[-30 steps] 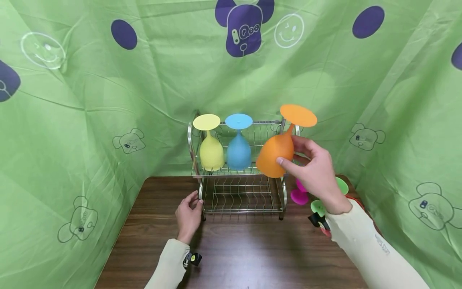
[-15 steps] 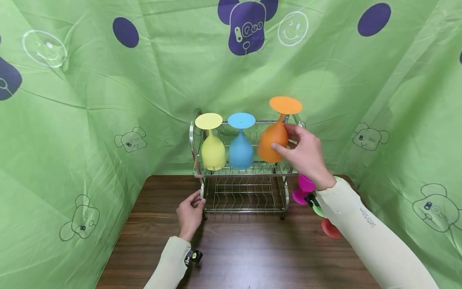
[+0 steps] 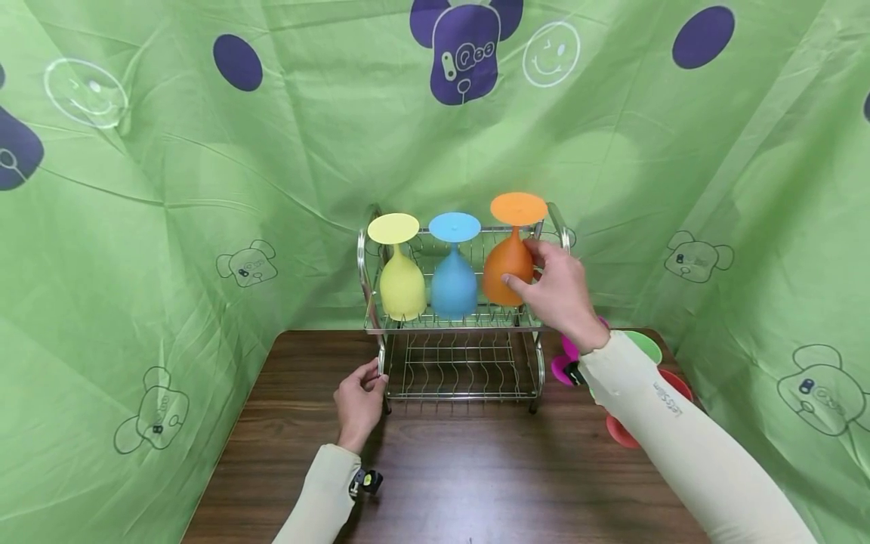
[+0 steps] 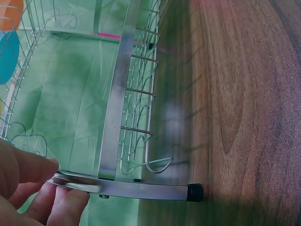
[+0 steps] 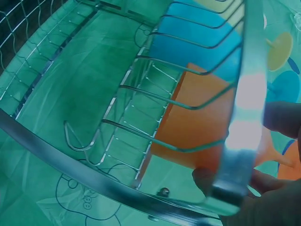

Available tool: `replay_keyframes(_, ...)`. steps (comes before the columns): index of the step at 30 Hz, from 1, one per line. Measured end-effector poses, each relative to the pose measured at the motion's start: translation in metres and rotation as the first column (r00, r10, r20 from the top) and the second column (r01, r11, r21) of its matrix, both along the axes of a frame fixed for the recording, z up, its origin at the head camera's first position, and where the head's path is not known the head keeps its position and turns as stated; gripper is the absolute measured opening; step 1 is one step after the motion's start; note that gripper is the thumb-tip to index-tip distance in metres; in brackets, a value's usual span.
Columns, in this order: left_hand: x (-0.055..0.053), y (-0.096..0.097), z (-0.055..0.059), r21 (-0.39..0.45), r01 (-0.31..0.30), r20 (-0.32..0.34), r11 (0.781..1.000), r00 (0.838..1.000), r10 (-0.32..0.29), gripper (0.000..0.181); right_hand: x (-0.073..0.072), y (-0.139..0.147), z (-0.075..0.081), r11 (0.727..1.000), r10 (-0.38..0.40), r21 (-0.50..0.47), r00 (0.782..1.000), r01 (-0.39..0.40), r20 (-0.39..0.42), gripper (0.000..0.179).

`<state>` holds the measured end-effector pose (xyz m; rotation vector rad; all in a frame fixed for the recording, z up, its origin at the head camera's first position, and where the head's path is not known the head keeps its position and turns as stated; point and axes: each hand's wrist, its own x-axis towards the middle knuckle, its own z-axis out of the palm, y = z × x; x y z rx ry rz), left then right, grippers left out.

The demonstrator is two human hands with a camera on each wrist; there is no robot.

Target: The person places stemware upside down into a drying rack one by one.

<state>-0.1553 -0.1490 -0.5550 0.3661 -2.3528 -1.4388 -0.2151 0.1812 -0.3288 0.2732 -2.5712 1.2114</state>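
An orange goblet point(image 3: 508, 272) stands upside down, base up, at the right of the upper tier of a two-tier metal dish rack point(image 3: 455, 330). My right hand point(image 3: 559, 291) grips its bowl, thumb in front and fingers behind. In the right wrist view the orange goblet point(image 5: 197, 117) shows through the rack wires, its rim at the tier's wire floor. Left of it a blue goblet point(image 3: 454, 283) and a yellow goblet point(image 3: 402, 287) rest inverted in a row. My left hand point(image 3: 359, 400) pinches the rack's left side frame point(image 4: 75, 181) between thumb and fingers.
The rack's lower tier point(image 3: 458, 363) holds nothing. On the wooden table point(image 3: 435, 476) at right, partly behind my right forearm, lie magenta point(image 3: 561, 369), green point(image 3: 644, 346) and red point(image 3: 620, 432) goblets. Green patterned cloth point(image 3: 326, 113) surrounds the table.
My right hand has moved left with the orange goblet, which has gone from tilted in front of the rack to upright-inverted beside the blue one. The left hand keeps its place on the frame.
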Motion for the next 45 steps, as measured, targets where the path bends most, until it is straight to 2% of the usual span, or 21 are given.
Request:
replay_keyframes(10, 0.0, 0.0, -0.002, 0.014, 0.005, -0.015, 1.0, 1.0, -0.005, 0.035, -0.006, -0.003, -0.012, 0.994, -0.02, 0.11, 0.999, 0.016, 0.034, 0.07)
replay_keyframes(16, 0.001, -0.001, -0.002, 0.036, 0.011, -0.011, 0.999, 1.0, -0.011, 0.036, -0.008, -0.004, -0.016, 0.991, -0.022, 0.133, 0.999, 0.016, 0.039, 0.068)
replay_keyframes(21, 0.002, -0.002, -0.002, 0.039, 0.016, -0.005, 0.999, 1.0, -0.016, 0.035, -0.008, -0.004, -0.018, 0.99, -0.015, 0.142, 0.997, 0.005, 0.073, 0.067)
replay_keyframes(30, 0.001, -0.002, -0.003, 0.044, 0.023, 0.006, 0.999, 1.0, -0.023, 0.035, -0.006, -0.006, -0.013, 0.988, -0.027, 0.157, 0.992, 0.007, 0.125, 0.07)
replay_keyframes(37, 0.0, -0.001, -0.003, 0.032, 0.022, 0.002, 0.999, 1.0, -0.022, 0.035, 0.003, -0.001, -0.008, 0.986, -0.014, 0.165, 0.994, -0.005, 0.111, 0.074)
replay_keyframes(45, 0.001, -0.001, -0.003, 0.038, 0.012, 0.004, 0.999, 1.0, -0.012, 0.036, 0.027, 0.006, 0.004, 0.992, -0.025, 0.122, 0.998, 0.018, 0.061, 0.078)
